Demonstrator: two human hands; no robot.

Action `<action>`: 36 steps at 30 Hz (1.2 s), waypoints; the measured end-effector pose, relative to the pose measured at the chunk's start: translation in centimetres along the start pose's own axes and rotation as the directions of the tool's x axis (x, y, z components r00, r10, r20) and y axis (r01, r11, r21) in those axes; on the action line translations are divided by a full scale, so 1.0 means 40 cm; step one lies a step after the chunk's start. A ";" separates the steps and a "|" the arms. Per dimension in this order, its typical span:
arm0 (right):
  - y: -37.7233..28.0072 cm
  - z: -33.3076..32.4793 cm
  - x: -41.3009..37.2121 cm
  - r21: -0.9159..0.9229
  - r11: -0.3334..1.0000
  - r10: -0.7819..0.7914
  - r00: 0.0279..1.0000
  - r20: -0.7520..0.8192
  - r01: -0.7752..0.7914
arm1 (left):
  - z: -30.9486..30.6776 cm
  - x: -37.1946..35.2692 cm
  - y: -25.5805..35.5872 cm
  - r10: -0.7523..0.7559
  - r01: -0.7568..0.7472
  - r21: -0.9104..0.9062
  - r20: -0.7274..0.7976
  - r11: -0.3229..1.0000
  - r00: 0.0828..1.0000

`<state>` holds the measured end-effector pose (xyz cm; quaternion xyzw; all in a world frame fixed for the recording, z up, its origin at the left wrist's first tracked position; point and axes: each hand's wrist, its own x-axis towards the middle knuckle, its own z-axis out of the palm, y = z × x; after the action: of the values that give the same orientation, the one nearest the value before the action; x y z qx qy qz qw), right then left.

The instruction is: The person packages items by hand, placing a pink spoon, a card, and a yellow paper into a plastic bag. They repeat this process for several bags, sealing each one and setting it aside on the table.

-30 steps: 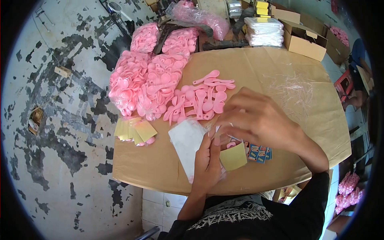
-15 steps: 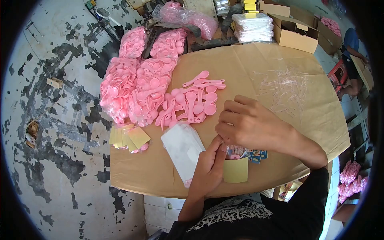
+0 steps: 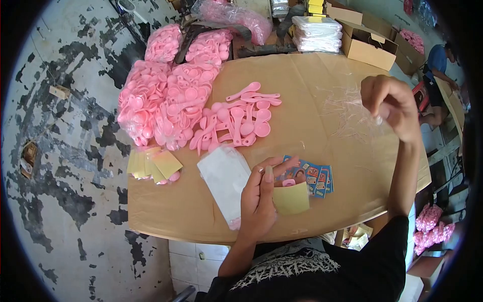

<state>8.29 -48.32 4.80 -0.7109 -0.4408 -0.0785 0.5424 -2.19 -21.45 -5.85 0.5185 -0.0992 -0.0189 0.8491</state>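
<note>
My left hand (image 3: 259, 199) is closed on a clear plastic packet with a yellow card (image 3: 292, 200) and a pink spoon (image 3: 288, 182) inside, partly hidden by my fingers. The thumb presses against the fingers at its upper left edge. My right hand (image 3: 391, 103) is raised at the right, fingers curled into a pinch beside a heap of thin clear strips (image 3: 344, 108). A tiny whitish bit shows at its fingertips; I cannot tell what it is. Blue printed cards (image 3: 320, 178) lie behind the packet. White plastic sleeves (image 3: 224, 178) are stacked left of my left hand.
Loose pink spoons (image 3: 236, 121) lie mid-table, next to big bags of spoons (image 3: 173, 105). Yellow-card packets (image 3: 153, 164) sit at the left edge. Wrapped stacks (image 3: 317, 35) and a cardboard box (image 3: 370, 48) stand at the back. Another person (image 3: 436, 75) sits at far right.
My right hand has left my left hand and moved up and right to the clear strips. The left hand still has the packet; the blue cards now show more.
</note>
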 end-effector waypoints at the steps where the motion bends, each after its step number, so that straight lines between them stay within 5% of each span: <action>1: 0.058 -0.031 -0.032 0.118 0.990 0.073 0.997 0.020 -0.075 | -0.004 0.003 -0.003 -0.012 0.012 0.041 0.003 0.999 1.000; 3: 0.143 -0.018 -0.085 -0.260 0.810 0.558 0.827 0.064 -0.526 | -0.005 0.003 -0.003 -0.044 0.043 0.089 0.011 0.995 0.999; 4: 0.186 -0.017 -0.123 -0.526 0.754 0.440 0.897 -0.040 -0.393 | -0.003 0.002 0.001 -0.063 0.062 0.097 0.010 0.993 0.998; 6: 0.206 -0.004 -0.135 -0.917 0.377 0.094 0.991 -0.098 -0.126 | 0.001 0.017 0.008 -0.054 0.051 0.121 0.026 0.991 0.998; 7: 0.181 -0.028 -0.142 -0.652 0.577 0.480 0.850 -0.216 -0.492 | -0.001 0.018 0.008 -0.046 0.040 0.136 0.040 0.990 0.998; 11: 0.101 -0.015 -0.135 -0.286 0.853 0.358 0.889 -0.284 -0.435 | 0.019 0.014 0.007 -0.048 0.046 0.054 0.040 0.997 0.998; 15: 0.101 0.036 -0.163 -0.037 0.880 0.474 0.877 0.072 -0.473 | 0.028 0.013 -0.005 0.009 -0.011 0.133 0.018 0.991 1.000; 18: 0.159 0.006 -0.201 -0.429 0.756 0.640 0.696 0.327 -0.494 | 0.036 0.004 -0.011 0.007 -0.006 0.152 -0.005 0.988 1.000; 19: 0.170 -0.009 -0.207 -0.381 0.710 0.704 0.613 0.359 -0.592 | 0.031 0.006 -0.010 0.018 -0.021 0.185 0.020 0.983 1.000; 28: -0.002 -0.011 -0.192 -0.292 0.472 0.859 0.508 -0.058 -0.832 | 0.030 0.010 -0.014 -0.020 0.012 0.102 0.071 0.995 0.997; 31: 0.001 0.005 -0.195 -0.251 0.742 0.659 0.744 0.108 -0.621 | 0.053 0.011 -0.023 -0.012 0.003 0.148 0.056 0.989 0.998; 33: 0.012 0.096 -0.192 -0.050 0.956 0.292 0.946 0.144 -0.287 | 0.067 0.016 -0.026 0.000 -0.012 0.215 0.053 0.977 0.999; 36: -0.001 0.227 -0.164 -0.026 0.955 0.295 0.953 0.061 -0.294 | 0.066 0.019 -0.040 0.033 -0.056 0.299 0.083 0.953 0.996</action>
<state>1.01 -44.26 -2.67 -0.7752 -0.3464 0.0224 0.5278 -1.83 -24.63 -5.97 0.6384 -0.1451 -0.0044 0.7559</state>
